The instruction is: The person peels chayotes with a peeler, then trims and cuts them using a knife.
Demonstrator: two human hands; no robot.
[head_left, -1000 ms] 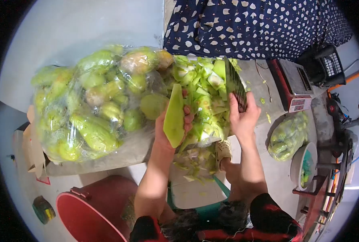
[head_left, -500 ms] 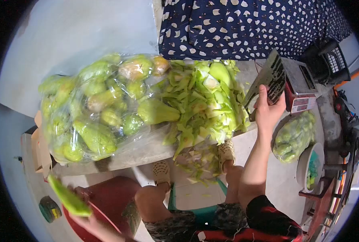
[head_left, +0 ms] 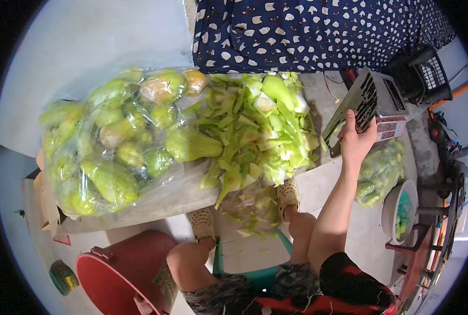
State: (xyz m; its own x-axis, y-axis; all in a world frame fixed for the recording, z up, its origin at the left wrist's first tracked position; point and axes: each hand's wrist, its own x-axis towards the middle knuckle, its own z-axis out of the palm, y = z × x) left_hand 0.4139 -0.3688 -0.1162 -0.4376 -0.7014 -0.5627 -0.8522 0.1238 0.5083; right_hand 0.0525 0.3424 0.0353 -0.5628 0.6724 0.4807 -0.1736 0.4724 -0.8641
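Observation:
My right hand (head_left: 359, 140) is closed on a wide, flat, cleaver-like blade (head_left: 344, 118) with black streaks, tilted beside the scale. My left hand (head_left: 142, 304) shows only as a small patch of skin low inside the red bucket (head_left: 100, 281); its fingers are hidden. A heap of green peels and cut pieces (head_left: 244, 136) lies on the ledge, left of the blade. One peeled green fruit (head_left: 278, 93) rests on top of the heap. To its left, a clear plastic bag (head_left: 108, 152) holds several green papayas, and one papaya (head_left: 192, 145) pokes out.
A kitchen scale (head_left: 390, 97) and a black basket (head_left: 428, 79) stand at the right. Below them are a bag of green produce (head_left: 381, 173) and a white basin (head_left: 391, 210). Peel scraps (head_left: 250, 210) lie on the floor between my feet. Patterned cloth (head_left: 307, 37) hangs behind.
My left hand has moved down into the red bucket, and the green piece it held is out of sight. The blade stays in my right hand. The view has shifted slightly.

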